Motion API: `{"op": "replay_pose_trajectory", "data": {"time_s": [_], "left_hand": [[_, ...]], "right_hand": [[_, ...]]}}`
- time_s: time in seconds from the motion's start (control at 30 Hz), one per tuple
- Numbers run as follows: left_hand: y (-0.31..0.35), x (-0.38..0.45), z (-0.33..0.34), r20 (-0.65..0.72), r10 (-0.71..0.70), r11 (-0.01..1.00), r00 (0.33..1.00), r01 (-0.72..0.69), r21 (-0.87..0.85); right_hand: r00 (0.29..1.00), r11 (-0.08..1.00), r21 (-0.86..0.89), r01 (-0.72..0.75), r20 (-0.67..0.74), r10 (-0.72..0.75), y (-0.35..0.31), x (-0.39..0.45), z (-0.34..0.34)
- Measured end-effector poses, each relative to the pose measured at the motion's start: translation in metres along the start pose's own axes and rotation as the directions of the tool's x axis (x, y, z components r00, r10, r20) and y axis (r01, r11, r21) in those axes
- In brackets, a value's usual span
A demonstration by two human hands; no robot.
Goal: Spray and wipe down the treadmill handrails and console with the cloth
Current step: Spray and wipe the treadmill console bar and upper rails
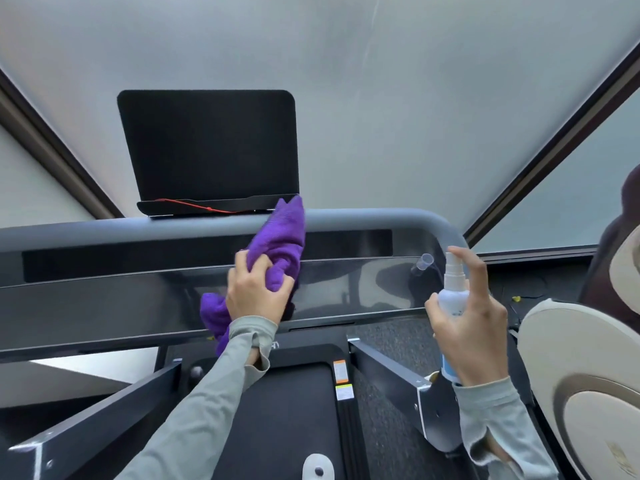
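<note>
My left hand [258, 294] grips a bunched purple cloth [277, 244] and holds it against the glossy dark console panel [121, 303] of the treadmill. The cloth's upper end lies over the grey handrail bar [363, 221] and touches the corner of the black tablet holder [207, 150]. My right hand [474, 320] holds a white spray bottle [452, 292] upright at the console's right end. Its index finger rests above the nozzle. A clear cap [425, 262] lies on the console near the nozzle.
The black running belt [287, 410] and grey side uprights [391, 372] lie below. A beige and brown chair [581, 375] stands close on the right. A frosted window [346, 81] with dark frames fills the background. A red cord [194, 205] lies on the holder's ledge.
</note>
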State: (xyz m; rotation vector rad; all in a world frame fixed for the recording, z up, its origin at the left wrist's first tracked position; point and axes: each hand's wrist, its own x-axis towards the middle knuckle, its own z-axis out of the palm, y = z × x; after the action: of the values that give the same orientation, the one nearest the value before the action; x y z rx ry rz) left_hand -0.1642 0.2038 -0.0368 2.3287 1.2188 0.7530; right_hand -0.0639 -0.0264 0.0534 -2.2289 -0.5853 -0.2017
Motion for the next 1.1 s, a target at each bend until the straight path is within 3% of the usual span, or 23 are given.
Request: {"op": "replay_pose_trajectory", "data": {"time_s": [0.07,0.1,0.17,0.27,0.43,0.6,0.7,0.87,1.0,1.03,1.1], "left_hand": [[0.011,0.007,0.011,-0.056,-0.069,0.997,0.996,0.067,-0.041],[0.024,0.010,0.021,-0.025,-0.037,0.999,0.999,0.037,-0.031],[0.060,0.009,0.046,0.076,0.139,0.990,0.987,-0.140,0.009],[0.109,0.006,0.081,0.223,0.373,0.917,0.901,-0.394,0.059],[0.081,-0.003,0.067,0.307,0.500,0.856,0.810,-0.516,-0.031],[0.026,0.017,0.031,0.247,0.345,0.914,0.906,-0.384,0.130],[0.038,0.016,0.040,0.243,0.319,0.936,0.916,-0.344,0.070],[0.094,0.000,0.068,0.411,0.381,0.921,0.828,-0.380,-0.086],[0.119,-0.028,0.061,0.620,0.486,0.828,0.616,-0.552,-0.101],[0.120,-0.033,0.056,0.655,0.472,0.819,0.590,-0.569,-0.077],[0.104,-0.030,0.042,0.656,0.410,0.824,0.633,-0.566,0.031]], "right_hand": [[1.000,1.000,-0.007,0.025,-0.009,-0.025,0.003,-0.003,-0.007],[0.999,0.999,-0.016,0.035,-0.014,-0.035,0.005,-0.005,-0.010],[0.999,0.999,-0.022,0.038,-0.016,-0.038,0.008,-0.009,-0.015],[0.999,0.999,-0.033,0.042,-0.015,-0.043,0.015,-0.014,-0.020],[0.999,0.999,0.007,0.052,-0.013,-0.052,0.013,-0.013,-0.022],[0.994,0.991,0.086,0.107,-0.037,-0.104,0.007,-0.007,-0.017],[0.993,0.987,0.111,0.114,-0.056,-0.108,0.008,-0.010,-0.019],[0.997,0.993,0.097,0.071,-0.050,-0.066,0.018,-0.023,-0.026],[0.997,0.994,0.087,0.068,-0.047,-0.065,0.015,-0.021,-0.024],[0.997,0.993,0.092,0.071,-0.049,-0.066,0.012,-0.019,-0.023],[0.995,0.991,0.103,0.087,-0.064,-0.081,0.007,-0.016,-0.020]]}}
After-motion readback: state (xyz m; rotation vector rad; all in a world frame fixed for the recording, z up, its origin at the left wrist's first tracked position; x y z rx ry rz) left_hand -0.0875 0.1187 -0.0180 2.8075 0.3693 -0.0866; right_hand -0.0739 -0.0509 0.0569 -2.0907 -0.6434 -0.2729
